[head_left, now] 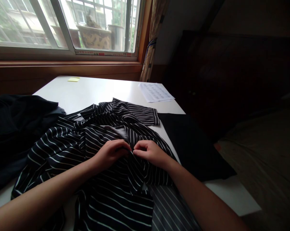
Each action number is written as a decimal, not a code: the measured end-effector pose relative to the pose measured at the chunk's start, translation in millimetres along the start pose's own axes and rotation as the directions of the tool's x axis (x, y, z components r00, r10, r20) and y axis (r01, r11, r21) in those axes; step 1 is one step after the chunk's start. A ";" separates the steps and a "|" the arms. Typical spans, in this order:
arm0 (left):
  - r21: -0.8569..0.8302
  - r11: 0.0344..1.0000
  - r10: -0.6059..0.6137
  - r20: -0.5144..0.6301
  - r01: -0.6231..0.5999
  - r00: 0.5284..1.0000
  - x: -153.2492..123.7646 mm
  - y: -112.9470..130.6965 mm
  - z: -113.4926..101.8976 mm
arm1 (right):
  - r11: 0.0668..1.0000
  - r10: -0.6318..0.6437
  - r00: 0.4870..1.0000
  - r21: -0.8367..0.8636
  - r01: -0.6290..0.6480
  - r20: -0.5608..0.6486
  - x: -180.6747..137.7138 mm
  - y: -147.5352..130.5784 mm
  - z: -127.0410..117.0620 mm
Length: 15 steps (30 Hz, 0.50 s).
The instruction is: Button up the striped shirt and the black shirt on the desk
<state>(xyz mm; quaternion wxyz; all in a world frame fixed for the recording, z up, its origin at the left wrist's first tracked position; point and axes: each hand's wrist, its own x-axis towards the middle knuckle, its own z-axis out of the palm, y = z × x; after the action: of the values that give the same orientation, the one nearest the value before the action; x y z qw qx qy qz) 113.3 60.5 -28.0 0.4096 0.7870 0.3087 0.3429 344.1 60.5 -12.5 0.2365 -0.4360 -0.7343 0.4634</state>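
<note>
A black shirt with white stripes (pixel 103 189) lies spread and rumpled across the table in front of me, one short sleeve pointing to the far right. My left hand (pixel 113 151) pinches the shirt's front edge near its middle. Close beside it, almost touching, my right hand (pixel 148 152) pinches the same edge with thumb and forefinger. Any button between the fingertips is too small to make out. Below my right hand the paler grey inside of the cloth shows.
The white table (pixel 106 86) carries a heap of dark clothing (pixel 17 128) at left and a black folded cloth (pixel 193 144) at right. Printed sheets (pixel 155 92) and a yellow sticky note (pixel 73 79) lie toward the back. Behind stands a window (pixel 96 29) beside a tied curtain (pixel 151 48).
</note>
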 end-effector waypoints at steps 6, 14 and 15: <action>-0.066 0.997 -0.041 -0.061 0.037 0.997 0.4 1.8 -0.6 | 0.997 0.034 0.992 0.079 -0.024 -0.125 1.0 4.4 -6.0; -0.101 0.993 -0.072 -0.052 0.066 0.996 1.4 7.3 -1.8 | 0.901 0.128 0.888 0.426 0.082 -0.442 0.0 11.7 -22.5; -0.099 0.993 -0.076 -0.048 0.071 0.996 1.8 7.8 -1.9 | 0.882 0.136 0.875 0.459 0.106 -0.464 -0.3 12.1 -22.9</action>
<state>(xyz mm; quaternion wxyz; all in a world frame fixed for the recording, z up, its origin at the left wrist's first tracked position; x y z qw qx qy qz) 114.4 59.1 -20.0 0.4515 0.7451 0.3308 0.3626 366.6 73.4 -12.7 0.5072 -0.4728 -0.5134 0.5057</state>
